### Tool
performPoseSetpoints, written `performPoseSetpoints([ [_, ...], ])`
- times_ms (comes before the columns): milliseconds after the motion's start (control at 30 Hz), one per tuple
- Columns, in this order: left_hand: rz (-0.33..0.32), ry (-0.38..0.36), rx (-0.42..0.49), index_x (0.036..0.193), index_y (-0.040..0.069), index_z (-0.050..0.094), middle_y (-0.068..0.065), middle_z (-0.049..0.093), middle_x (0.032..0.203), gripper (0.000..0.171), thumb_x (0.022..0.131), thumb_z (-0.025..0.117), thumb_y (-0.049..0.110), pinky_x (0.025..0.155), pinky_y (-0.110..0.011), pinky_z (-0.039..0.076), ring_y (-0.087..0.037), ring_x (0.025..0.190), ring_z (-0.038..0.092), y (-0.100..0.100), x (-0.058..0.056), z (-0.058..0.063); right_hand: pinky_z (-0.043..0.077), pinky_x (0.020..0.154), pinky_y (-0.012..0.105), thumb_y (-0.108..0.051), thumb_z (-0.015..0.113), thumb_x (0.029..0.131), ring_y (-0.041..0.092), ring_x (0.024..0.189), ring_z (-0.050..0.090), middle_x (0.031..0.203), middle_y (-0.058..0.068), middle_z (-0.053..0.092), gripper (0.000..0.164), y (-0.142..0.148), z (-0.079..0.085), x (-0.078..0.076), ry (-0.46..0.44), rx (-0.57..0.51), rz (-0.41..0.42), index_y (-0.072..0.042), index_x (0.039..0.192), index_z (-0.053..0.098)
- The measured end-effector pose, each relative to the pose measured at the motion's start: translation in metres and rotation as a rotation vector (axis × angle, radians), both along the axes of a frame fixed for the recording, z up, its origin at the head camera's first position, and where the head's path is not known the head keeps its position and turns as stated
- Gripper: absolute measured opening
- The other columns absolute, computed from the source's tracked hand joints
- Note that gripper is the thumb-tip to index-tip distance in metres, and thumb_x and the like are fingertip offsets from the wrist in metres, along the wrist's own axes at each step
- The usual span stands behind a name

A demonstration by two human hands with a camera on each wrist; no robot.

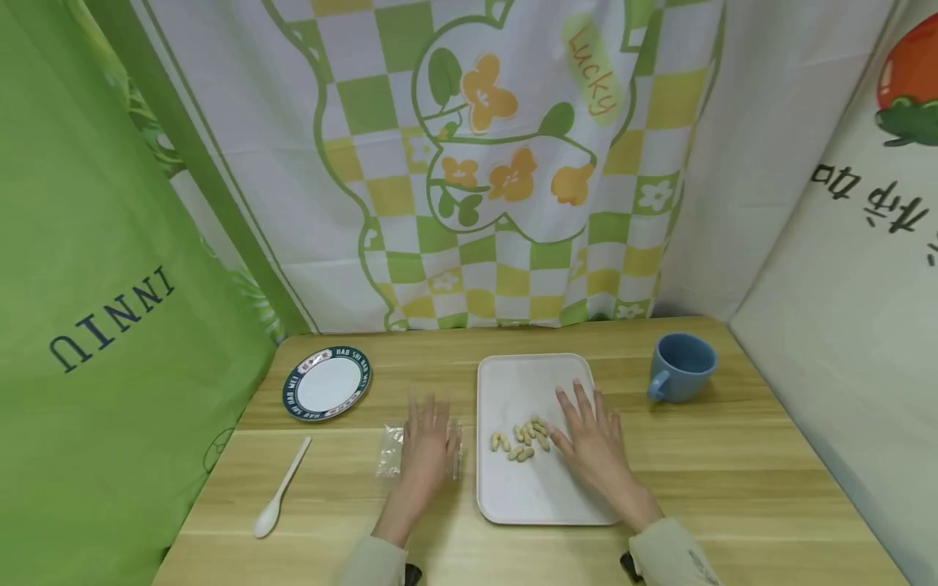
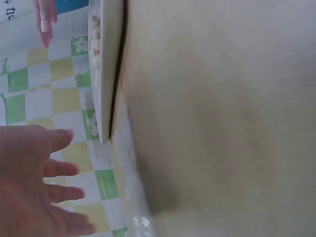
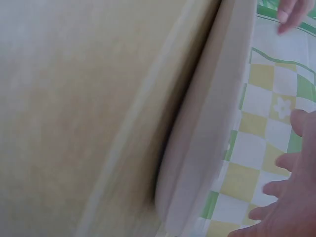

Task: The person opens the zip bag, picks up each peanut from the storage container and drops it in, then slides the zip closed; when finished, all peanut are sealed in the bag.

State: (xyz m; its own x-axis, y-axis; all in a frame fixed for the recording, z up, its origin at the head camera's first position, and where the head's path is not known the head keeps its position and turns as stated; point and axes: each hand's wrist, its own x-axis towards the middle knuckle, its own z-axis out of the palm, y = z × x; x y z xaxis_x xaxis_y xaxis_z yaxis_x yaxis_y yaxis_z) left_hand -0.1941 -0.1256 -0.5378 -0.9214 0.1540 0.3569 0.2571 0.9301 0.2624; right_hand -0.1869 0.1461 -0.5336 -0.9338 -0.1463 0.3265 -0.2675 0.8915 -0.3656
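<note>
Several peanuts in their shells (image 1: 522, 454) lie in a loose group on a white rectangular tray (image 1: 513, 496). My right hand (image 1: 595, 443) hovers over the tray's right side, fingers spread, just right of the peanuts, and holds nothing. Left of the tray, a clear plastic bag (image 1: 391, 452) lies flat on the table. Blurred by motion, my left hand (image 1: 427, 446) is above that bag and covers its middle in the head view. In the left wrist view the left hand's fingers (image 2: 61, 192) are extended and apart from the bag (image 2: 133, 197), with nothing held.
A plate with a dark green rim (image 1: 293, 395) sits at the back left of the wooden table (image 1: 733, 488). In front of it lies a white spoon (image 1: 269, 514). A blue mug (image 1: 681, 370) stands at the back right. Patterned curtains (image 1: 513, 268) hang behind.
</note>
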Motion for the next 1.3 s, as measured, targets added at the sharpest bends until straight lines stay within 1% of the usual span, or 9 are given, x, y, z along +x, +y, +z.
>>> performPoseSetpoints([
  [67,-0.02,-0.006,-0.018,0.127,-0.001,0.057,-0.028,0.046,0.138,0.045,0.091,0.065,0.025,0.102,-0.061,0.034,-0.055,0.13,0.032,-0.002,0.007,-0.003,0.019,0.098,0.076,-0.033,0.063,0.093,0.053,0.137,0.017,0.151,0.024,0.029,0.062,-0.001,0.001,0.003,-0.02,0.01,0.004,-0.007,0.145,0.041],
  [133,-0.038,-0.057,-0.017,0.122,-0.005,0.059,-0.03,0.048,0.134,0.045,0.09,0.067,0.024,0.102,-0.059,0.036,-0.057,0.125,0.037,-0.004,0.014,-0.006,0.019,0.098,0.077,-0.033,0.064,0.092,0.054,0.137,0.018,0.15,0.025,0.031,0.061,-0.002,0.002,0.006,-0.043,0.011,0.011,-0.007,0.143,0.044],
  [233,-0.051,-0.175,0.0,0.126,-0.008,0.055,-0.031,0.045,0.137,0.053,0.089,0.068,0.028,0.103,-0.059,0.035,-0.058,0.125,0.035,-0.005,0.02,-0.011,0.019,0.098,0.076,-0.034,0.062,0.093,0.054,0.136,0.019,0.15,0.024,0.032,0.06,-0.003,0.002,0.012,-0.083,0.022,0.023,-0.008,0.143,0.044],
  [333,-0.059,-0.231,0.021,0.127,-0.008,0.054,-0.031,0.044,0.137,0.058,0.087,0.069,0.029,0.101,-0.06,0.036,-0.057,0.125,0.036,-0.006,0.023,-0.016,0.019,0.099,0.076,-0.036,0.06,0.094,0.053,0.136,0.02,0.15,0.023,0.032,0.059,-0.004,0.001,0.018,-0.105,0.02,0.036,-0.008,0.143,0.044],
  [600,-0.054,-0.042,0.011,0.114,0.0,0.064,-0.022,0.06,0.121,0.039,0.081,0.075,0.016,0.084,-0.056,0.05,-0.047,0.108,0.055,-0.015,0.023,-0.02,0.021,0.1,0.074,-0.034,0.059,0.095,0.052,0.136,0.022,0.15,0.022,0.033,0.053,-0.015,0.005,0.027,-0.081,-0.022,0.035,-0.008,0.139,0.05],
  [800,-0.004,-0.048,0.109,0.12,0.001,0.063,-0.018,0.063,0.121,0.037,0.087,0.07,0.016,0.085,-0.053,0.051,-0.039,0.108,0.058,-0.015,0.029,-0.014,0.024,0.1,0.073,-0.031,0.064,0.092,0.051,0.135,0.027,0.146,0.023,0.038,0.053,-0.029,0.014,0.033,-0.062,-0.061,0.086,-0.005,0.136,0.052],
  [967,0.012,-0.002,0.185,0.122,0.001,0.061,-0.016,0.063,0.121,0.039,0.087,0.07,0.015,0.079,-0.052,0.053,-0.035,0.107,0.06,-0.014,0.038,-0.011,0.034,0.1,0.064,-0.024,0.066,0.091,0.047,0.128,0.041,0.137,0.023,0.048,0.049,-0.048,0.023,0.037,-0.07,-0.149,0.181,-0.003,0.133,0.054],
  [1133,-0.001,0.023,0.212,0.126,0.001,0.06,-0.016,0.063,0.122,0.042,0.088,0.068,0.018,0.083,-0.054,0.051,-0.037,0.109,0.059,-0.009,0.047,-0.005,0.052,0.083,0.049,-0.026,0.059,0.095,0.032,0.106,0.061,0.12,0.015,0.063,0.037,-0.067,0.03,0.037,-0.202,-0.3,0.304,-0.002,0.123,0.061],
  [1300,-0.046,0.022,0.2,0.128,0.0,0.058,-0.018,0.062,0.123,0.044,0.089,0.067,0.02,0.087,-0.056,0.049,-0.04,0.11,0.058,-0.003,0.06,0.001,0.055,0.072,0.032,-0.027,0.053,0.099,0.024,0.089,0.065,0.104,0.011,0.07,0.035,-0.083,0.031,0.034,-0.366,-0.469,0.408,0.002,0.115,0.065],
])
